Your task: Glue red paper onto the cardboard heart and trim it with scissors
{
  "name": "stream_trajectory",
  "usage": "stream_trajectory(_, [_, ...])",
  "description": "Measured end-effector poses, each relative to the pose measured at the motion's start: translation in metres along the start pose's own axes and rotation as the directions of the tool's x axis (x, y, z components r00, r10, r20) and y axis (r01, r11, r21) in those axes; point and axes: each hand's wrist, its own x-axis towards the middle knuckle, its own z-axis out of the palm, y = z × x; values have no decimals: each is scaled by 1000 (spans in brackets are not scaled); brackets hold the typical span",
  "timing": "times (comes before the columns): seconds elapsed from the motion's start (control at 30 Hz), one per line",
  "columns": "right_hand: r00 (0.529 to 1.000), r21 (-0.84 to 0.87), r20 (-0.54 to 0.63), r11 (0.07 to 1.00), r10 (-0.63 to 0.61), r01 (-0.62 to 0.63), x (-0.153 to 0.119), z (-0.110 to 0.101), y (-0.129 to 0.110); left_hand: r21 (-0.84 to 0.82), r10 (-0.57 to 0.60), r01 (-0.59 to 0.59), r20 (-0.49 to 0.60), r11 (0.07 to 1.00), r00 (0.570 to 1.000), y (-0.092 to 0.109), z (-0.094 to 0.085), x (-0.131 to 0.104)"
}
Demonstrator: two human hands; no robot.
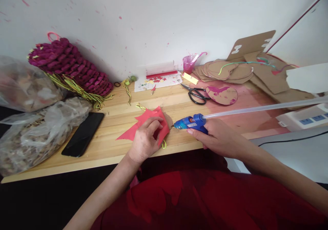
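Note:
My right hand is wrapped round a blue glue gun, which points left. A long translucent glue stick sticks out of its back end. The gun's nozzle is at the edge of a brown cardboard piece. Red paper with jagged edges partly covers this cardboard. My left hand pinches the red paper with bent fingers, and its palm side is hidden. Yellow-green string shows as a loop below the paper, with more string ends above it.
Black-handled scissors lie by a paint-stained cardboard disc. Stacked cardboard pieces, a pink-stained cup and a star sticker sheet are behind. Leftward are a phone, plastic bags and a magenta braided bundle; rightward, a power strip.

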Motion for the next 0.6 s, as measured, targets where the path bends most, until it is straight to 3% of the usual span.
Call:
stream_trajectory(0.43, [999, -30, -43, 999, 33, -34, 14, -3, -3, 10, -5, 5, 0, 1000, 1000, -2, 1, -2])
stream_trajectory(0.6, [997, -43, -72, 999, -8, 5, 19, -3, -4, 7, 2, -2, -5, 1000, 1000, -2, 1, -2])
